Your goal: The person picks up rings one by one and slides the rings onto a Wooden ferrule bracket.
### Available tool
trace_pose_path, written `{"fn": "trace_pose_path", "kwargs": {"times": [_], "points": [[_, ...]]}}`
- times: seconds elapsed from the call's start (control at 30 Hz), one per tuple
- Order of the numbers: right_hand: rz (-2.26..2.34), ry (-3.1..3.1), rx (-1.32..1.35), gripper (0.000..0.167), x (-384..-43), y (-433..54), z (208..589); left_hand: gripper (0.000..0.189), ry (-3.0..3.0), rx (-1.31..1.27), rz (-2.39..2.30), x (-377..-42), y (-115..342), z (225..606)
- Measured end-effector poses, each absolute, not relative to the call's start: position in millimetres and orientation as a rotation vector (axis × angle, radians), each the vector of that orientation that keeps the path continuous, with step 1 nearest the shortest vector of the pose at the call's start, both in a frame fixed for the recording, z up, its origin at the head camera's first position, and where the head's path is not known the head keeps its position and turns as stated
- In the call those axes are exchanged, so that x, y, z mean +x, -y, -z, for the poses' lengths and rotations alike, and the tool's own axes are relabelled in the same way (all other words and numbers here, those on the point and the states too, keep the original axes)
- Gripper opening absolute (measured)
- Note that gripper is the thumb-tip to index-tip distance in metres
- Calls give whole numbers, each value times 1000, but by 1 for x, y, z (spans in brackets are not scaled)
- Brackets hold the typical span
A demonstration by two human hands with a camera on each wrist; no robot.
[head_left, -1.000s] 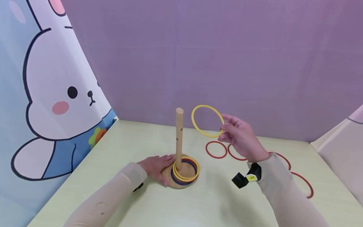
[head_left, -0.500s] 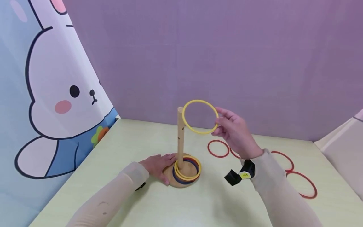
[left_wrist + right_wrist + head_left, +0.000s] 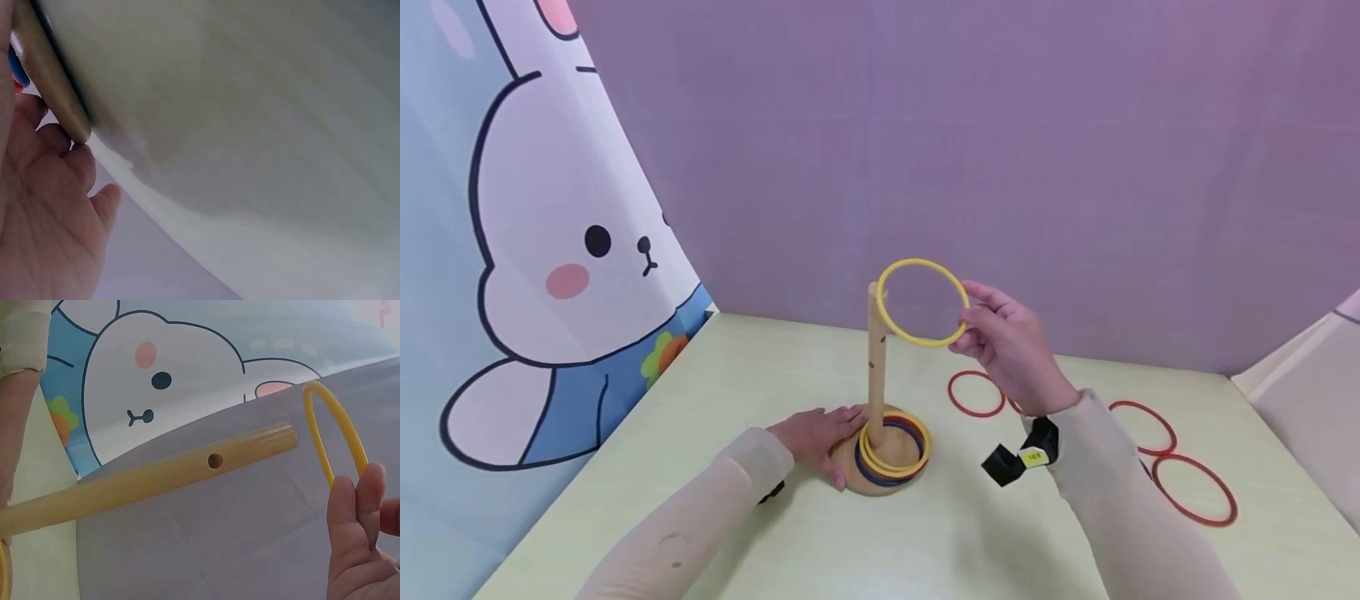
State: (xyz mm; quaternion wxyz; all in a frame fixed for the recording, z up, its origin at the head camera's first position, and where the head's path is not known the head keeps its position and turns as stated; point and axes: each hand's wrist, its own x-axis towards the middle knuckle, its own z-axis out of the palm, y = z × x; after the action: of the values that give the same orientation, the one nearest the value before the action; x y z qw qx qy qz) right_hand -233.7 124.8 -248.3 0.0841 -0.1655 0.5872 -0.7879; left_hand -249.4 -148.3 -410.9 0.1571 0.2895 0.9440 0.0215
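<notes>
We see the left hand (image 3: 820,442) with fingers extended against the edge of the round wooden base (image 3: 846,478). Rising from the base, just right of that hand, the peg (image 3: 877,367) stands upright, its long axis vertical, with stacked rings (image 3: 927,437) lying around its foot. Beside the peg's top we see the yellow ring (image 3: 917,262), not around it, tilted with its opening facing us, pinched by the right hand (image 3: 1015,346). Below that hand we find red rings (image 3: 976,415), one partly covered by it; by the forearm, a dark sliver (image 3: 1145,469) is hard to make out.
</notes>
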Motion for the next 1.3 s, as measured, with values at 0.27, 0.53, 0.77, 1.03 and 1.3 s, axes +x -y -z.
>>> {"fn": "trace_pose_path", "kwargs": {"times": [0.27, 0.53, 0.77, 1.03, 1.3], "points": [[2370, -1730, -457, 46, -236, -115, 250, 105, -2695, 824, -44, -252, 149, 411], [2376, -1697, -455, 46, -238, -108, 253, 104, -2685, 804, -62, -250, 148, 407], [2339, -1729, -426, 46, -238, -104, 259, 103, -2679, 780, -47, -252, 145, 406], [2230, -1794, -387, 46, -239, -106, 273, 104, -2666, 754, -79, -254, 143, 404], [2182, -1816, -356, 45, -238, -107, 294, 103, -2674, 757, -100, -252, 142, 405]]}}
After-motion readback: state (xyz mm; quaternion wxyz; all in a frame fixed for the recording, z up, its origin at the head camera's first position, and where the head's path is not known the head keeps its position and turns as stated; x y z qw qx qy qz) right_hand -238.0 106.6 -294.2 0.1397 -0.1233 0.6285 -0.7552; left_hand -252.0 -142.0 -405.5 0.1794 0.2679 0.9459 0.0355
